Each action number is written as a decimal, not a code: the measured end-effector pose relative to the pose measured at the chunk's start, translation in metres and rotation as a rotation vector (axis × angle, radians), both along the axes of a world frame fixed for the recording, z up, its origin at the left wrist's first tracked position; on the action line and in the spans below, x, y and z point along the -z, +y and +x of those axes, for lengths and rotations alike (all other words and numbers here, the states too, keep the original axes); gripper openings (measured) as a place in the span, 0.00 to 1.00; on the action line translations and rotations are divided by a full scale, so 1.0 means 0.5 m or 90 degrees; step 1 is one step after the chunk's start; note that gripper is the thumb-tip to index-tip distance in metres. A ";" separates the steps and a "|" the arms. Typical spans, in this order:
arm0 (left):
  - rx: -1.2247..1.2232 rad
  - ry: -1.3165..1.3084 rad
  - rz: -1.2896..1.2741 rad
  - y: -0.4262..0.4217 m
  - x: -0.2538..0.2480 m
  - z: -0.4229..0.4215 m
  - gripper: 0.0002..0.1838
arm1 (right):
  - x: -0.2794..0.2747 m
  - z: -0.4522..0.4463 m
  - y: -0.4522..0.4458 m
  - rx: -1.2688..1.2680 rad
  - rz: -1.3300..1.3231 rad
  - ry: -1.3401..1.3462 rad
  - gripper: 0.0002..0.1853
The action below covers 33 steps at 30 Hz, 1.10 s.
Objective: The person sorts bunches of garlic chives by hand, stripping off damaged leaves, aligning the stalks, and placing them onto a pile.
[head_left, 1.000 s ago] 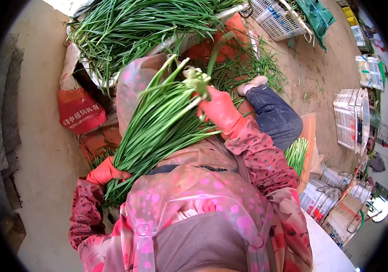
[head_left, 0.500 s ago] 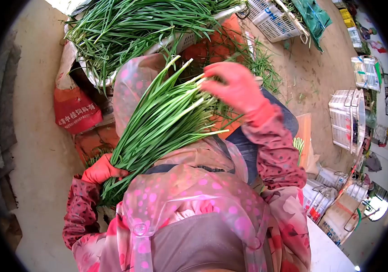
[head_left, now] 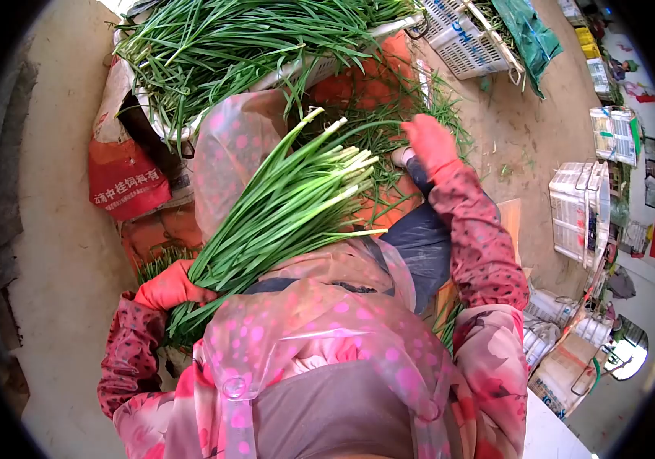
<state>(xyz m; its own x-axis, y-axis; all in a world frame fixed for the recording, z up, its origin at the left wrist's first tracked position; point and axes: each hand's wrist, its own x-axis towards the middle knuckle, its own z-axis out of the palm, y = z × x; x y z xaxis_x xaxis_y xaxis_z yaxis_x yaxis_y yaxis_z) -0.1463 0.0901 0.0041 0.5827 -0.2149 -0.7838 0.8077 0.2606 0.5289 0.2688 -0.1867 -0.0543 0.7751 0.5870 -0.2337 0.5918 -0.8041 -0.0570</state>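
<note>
A bunch of garlic chives (head_left: pixel 281 206) lies slantwise across my lap, pale cut ends at the upper right and green leaf tips at the lower left. My left hand (head_left: pixel 173 286), in a red glove, is closed round its leafy end. Beyond the pale ends, my right hand (head_left: pixel 430 143), also gloved in red, is raised with its fingers closed. A single green chive blade (head_left: pixel 369 125) runs in a curve from the bunch to these fingers. Below them, loose blades are scattered over the orange-red floor covering (head_left: pixel 354 84).
A white basket (head_left: pixel 297 73) heaped with more chives (head_left: pixel 243 38) stands ahead, beside a red-and-white sack (head_left: pixel 130 182). Another white crate (head_left: pixel 465 38) with a green bag (head_left: pixel 530 38) is at the upper right. Stacked crates (head_left: pixel 580 210) line the right side.
My right hand has moved right, away from the pale ends, drawing out a chive blade. My left hand has stayed on the bunch.
</note>
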 end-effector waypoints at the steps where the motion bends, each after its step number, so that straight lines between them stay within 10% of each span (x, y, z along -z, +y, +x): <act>1: 0.003 0.000 -0.002 0.000 0.003 -0.003 0.13 | -0.002 0.033 -0.030 -0.006 -0.002 0.048 0.20; 3: -0.004 -0.023 -0.016 0.002 0.017 -0.010 0.13 | -0.014 0.037 -0.038 -0.007 -0.004 0.095 0.25; 7: -0.001 -0.034 -0.015 0.004 0.023 -0.014 0.13 | -0.050 -0.074 0.079 0.157 0.348 0.962 0.30; 10: -0.136 -0.002 -0.007 0.017 -0.004 -0.030 0.13 | -0.118 -0.118 0.149 0.075 0.551 1.056 0.21; 14: -0.166 0.158 0.043 0.031 0.017 -0.069 0.20 | -0.040 -0.120 0.172 0.142 0.393 0.848 0.14; 19: -0.159 0.105 -0.033 0.013 0.068 -0.073 0.18 | -0.032 -0.071 0.110 0.325 0.678 1.009 0.12; 22: -0.164 0.088 0.017 0.001 0.050 -0.055 0.16 | -0.068 -0.016 0.062 0.416 0.743 0.738 0.12; 25: -0.131 0.103 0.003 0.011 0.061 -0.056 0.16 | -0.128 -0.013 0.073 0.308 0.611 0.627 0.13; 29: -0.117 0.113 0.009 0.009 0.052 -0.045 0.14 | -0.126 -0.114 0.201 -0.361 0.366 0.120 0.20; 33: -0.124 0.100 0.013 0.014 0.071 -0.063 0.14 | -0.002 -0.164 0.263 -0.393 0.324 0.127 0.14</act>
